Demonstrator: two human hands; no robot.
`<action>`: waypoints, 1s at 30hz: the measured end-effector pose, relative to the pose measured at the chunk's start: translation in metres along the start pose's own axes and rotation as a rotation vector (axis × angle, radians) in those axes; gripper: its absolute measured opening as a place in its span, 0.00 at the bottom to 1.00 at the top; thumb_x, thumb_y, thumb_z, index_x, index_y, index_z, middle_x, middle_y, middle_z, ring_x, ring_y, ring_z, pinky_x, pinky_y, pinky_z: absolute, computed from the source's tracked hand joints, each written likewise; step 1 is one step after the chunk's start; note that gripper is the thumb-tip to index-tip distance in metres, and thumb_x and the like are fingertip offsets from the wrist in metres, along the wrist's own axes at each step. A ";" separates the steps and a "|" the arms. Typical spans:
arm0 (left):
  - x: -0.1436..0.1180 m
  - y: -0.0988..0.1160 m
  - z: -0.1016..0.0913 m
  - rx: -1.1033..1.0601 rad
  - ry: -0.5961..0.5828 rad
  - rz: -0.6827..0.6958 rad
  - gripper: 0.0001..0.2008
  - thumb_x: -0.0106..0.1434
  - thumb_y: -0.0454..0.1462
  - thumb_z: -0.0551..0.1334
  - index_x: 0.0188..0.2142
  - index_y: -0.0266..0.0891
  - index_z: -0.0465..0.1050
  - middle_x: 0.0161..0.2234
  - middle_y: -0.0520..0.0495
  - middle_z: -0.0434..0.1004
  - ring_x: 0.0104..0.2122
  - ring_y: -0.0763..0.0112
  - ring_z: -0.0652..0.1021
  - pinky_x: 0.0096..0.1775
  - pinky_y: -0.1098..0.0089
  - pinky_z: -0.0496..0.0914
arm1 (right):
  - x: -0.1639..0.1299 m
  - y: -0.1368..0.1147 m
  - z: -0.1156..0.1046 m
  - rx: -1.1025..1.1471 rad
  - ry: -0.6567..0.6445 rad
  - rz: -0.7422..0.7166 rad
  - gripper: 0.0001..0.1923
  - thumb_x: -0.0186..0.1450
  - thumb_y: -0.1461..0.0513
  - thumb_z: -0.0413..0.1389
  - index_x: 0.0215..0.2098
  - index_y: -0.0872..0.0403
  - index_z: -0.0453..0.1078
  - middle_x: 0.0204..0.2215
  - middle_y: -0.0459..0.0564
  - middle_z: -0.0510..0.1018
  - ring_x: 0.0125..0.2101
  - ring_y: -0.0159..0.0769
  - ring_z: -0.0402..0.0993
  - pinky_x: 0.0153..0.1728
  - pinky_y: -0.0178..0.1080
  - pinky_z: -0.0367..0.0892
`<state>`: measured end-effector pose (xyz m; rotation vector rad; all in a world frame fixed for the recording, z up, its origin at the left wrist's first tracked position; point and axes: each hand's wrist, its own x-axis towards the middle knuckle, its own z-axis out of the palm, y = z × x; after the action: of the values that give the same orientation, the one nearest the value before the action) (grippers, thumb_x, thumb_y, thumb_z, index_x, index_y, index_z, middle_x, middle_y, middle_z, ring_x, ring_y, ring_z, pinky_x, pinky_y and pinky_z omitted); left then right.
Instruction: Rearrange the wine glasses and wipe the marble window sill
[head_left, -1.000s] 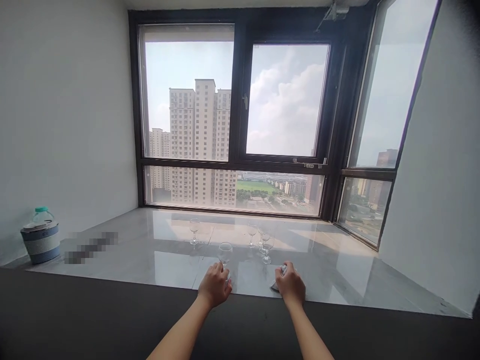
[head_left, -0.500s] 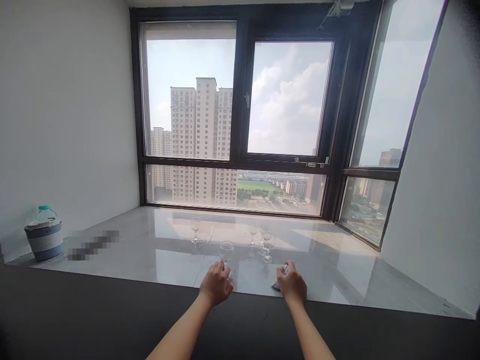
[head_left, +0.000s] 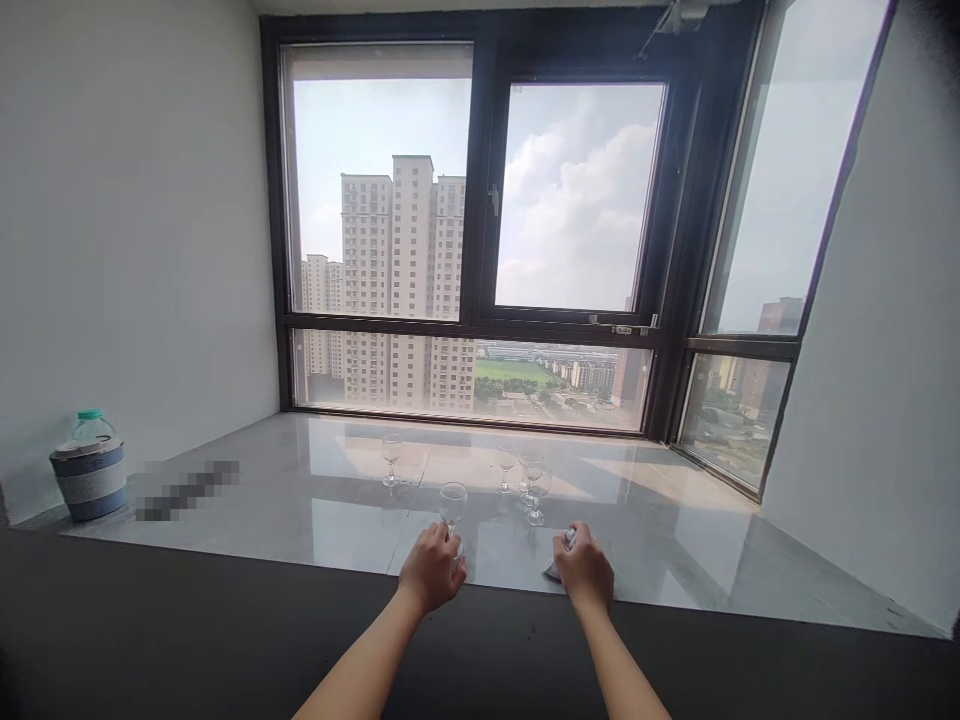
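My left hand (head_left: 433,568) is closed around the stem of a clear wine glass (head_left: 453,498), which stands upright at the front edge of the sill. My right hand (head_left: 585,566) is closed on a bunched grey cloth (head_left: 553,572) that rests on the sill; the fingers cover most of it. Beyond my hands stand several more wine glasses: one glass (head_left: 391,458) alone at the left, and a group with a front glass (head_left: 537,492) and a rear glass (head_left: 505,464) to the right.
The glossy grey sill (head_left: 255,510) runs up to a dark-framed window (head_left: 487,250). At the far left sit a blue-and-white bucket (head_left: 88,484) and a bottle with a green cap (head_left: 91,422). A blurred patch (head_left: 187,490) lies beside them. White walls close both sides.
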<state>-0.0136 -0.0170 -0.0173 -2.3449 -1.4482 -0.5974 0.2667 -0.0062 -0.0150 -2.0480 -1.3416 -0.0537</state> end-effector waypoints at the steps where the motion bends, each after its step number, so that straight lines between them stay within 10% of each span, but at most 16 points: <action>1: 0.000 0.000 0.000 -0.001 0.000 0.002 0.11 0.64 0.40 0.54 0.38 0.37 0.71 0.39 0.39 0.70 0.40 0.58 0.69 0.41 0.60 0.65 | 0.000 0.000 0.000 0.000 -0.001 0.001 0.17 0.67 0.55 0.46 0.49 0.53 0.67 0.39 0.54 0.78 0.38 0.41 0.75 0.33 0.36 0.61; 30: 0.000 0.001 -0.004 -0.008 -0.029 -0.010 0.12 0.64 0.40 0.54 0.40 0.37 0.72 0.41 0.38 0.70 0.41 0.57 0.70 0.43 0.59 0.65 | 0.001 0.002 0.004 0.004 0.009 0.009 0.18 0.67 0.54 0.46 0.49 0.53 0.67 0.39 0.54 0.78 0.40 0.42 0.75 0.37 0.38 0.63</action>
<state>-0.0134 -0.0190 -0.0139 -2.3628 -1.4740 -0.5750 0.2673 -0.0039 -0.0190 -2.0482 -1.3262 -0.0556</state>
